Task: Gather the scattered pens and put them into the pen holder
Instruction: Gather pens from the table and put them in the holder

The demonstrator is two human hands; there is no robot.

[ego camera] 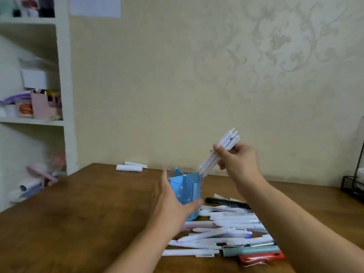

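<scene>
A blue pen holder (182, 187) with inner dividers stands on the wooden table (78, 213). My left hand (169, 201) wraps around its near left side. My right hand (236, 160) holds a bundle of white pens (218, 152) tilted above the holder, their lower tips at its right rim. A pile of scattered white pens (222, 231) lies on the table in front of the holder, under my right forearm. A black marker (226, 202) lies at the pile's far edge. A teal pen (252, 250) and a red pen (262, 257) lie at the pile's near edge.
Two white pens (130, 166) lie at the table's far edge by the wall. A white shelf unit (33, 107) with boxes and clutter stands at the left. A black wire rack (354, 184) sits at the table's right end.
</scene>
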